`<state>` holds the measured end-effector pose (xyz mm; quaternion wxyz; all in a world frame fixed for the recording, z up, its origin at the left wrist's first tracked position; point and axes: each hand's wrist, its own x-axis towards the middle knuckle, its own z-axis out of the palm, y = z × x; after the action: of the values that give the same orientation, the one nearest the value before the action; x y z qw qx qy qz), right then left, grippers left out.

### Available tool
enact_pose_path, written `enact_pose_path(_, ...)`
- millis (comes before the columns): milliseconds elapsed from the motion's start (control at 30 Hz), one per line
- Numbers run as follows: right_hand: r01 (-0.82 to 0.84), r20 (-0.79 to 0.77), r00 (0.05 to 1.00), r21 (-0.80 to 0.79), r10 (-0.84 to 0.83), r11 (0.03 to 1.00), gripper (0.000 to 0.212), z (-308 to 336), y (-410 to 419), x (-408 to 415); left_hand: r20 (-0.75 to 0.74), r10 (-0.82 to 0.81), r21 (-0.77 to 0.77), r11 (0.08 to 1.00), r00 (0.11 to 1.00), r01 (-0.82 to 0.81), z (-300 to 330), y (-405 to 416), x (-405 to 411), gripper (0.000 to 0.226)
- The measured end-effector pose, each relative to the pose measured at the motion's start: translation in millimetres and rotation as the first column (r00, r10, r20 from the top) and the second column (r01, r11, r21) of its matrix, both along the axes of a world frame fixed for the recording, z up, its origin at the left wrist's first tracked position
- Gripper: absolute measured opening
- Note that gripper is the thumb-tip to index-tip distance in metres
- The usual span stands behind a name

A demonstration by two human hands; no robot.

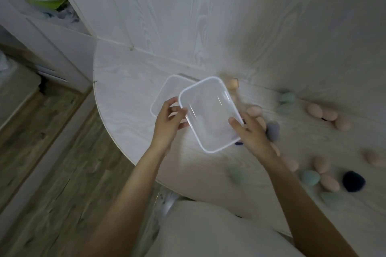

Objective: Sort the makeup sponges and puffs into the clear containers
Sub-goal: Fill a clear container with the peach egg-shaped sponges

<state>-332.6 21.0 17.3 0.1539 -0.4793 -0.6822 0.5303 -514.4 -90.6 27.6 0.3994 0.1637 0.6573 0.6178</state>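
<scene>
I hold the clear container above the desk between both hands: left hand fingers clamped on its rim, right hand fingers seemingly curled at its near-right edge | second container rests behind-left | sponges scattered right, unsorted.

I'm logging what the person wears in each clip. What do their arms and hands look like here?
Both forearms are bare, with no sleeves in view. The left hand and right hand wear no gloves, and no rings, watch or bracelet show, though the picture is blurred.
</scene>
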Motion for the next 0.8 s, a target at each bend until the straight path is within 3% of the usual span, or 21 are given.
enact_pose_path(67,0.069,0.054,0.996,-0.064,-0.066,0.996,0.021,-9.1,-6.2,21.1,0.023,-0.062,-0.003,0.998,0.998,0.063,-13.4,1.6,20.2,0.032)
enact_pose_path(133,0.092,0.138,0.988,-0.133,-0.073,0.987,0.026,-18.7,-12.8,33.4,-0.014,-0.1,-0.05,0.994,0.995,0.1,-28.9,2.9,33.0,0.036)
enact_pose_path(300,-0.054,0.432,0.894,-0.165,0.121,0.985,0.037,-29.1,-19.9,36.3,-0.166,-0.184,-0.165,0.974,0.969,0.156,-53.5,5.8,41.2,0.05)
enact_pose_path(400,0.153,0.189,0.978,-0.341,-0.092,0.927,0.037,-32.7,-17.3,26.3,-0.257,-0.185,-0.203,0.97,0.949,0.134,-63.4,8.6,34.1,0.044)
enact_pose_path(500,0.175,0.021,0.982,-0.451,-0.185,0.875,0.023,-38.7,-10.8,19.1,-0.352,-0.252,-0.258,0.952,0.901,0.166,-61.4,12.3,32.3,0.043)
enact_pose_path(567,0.183,0.054,0.983,-0.425,-0.177,0.887,0.013,-41.1,-8.5,13.8,-0.436,-0.384,-0.348,0.906,0.814,0.241,-60.6,13.2,35.0,0.061)
enact_pose_path(633,0.229,0.163,0.968,-0.258,-0.192,0.939,0.022,-41.3,-6.6,8.8,-0.483,-0.549,-0.502,0.812,0.682,0.298,-63.8,10.6,40.7,0.09)
enact_pose_path(700,0.231,0.223,0.954,-0.112,-0.202,0.966,0.028,-35.9,-7.2,5.0,-0.554,-0.637,-0.595,0.753,0.535,0.28,-67.5,6.2,50.9,0.105)
enact_pose_path(800,0.228,0.21,0.956,-0.103,-0.203,0.968,0.035,-33.4,-8.0,4.1,-0.755,-0.592,-0.546,0.806,0.282,0.23,-74.6,-0.9,69.8,0.114)
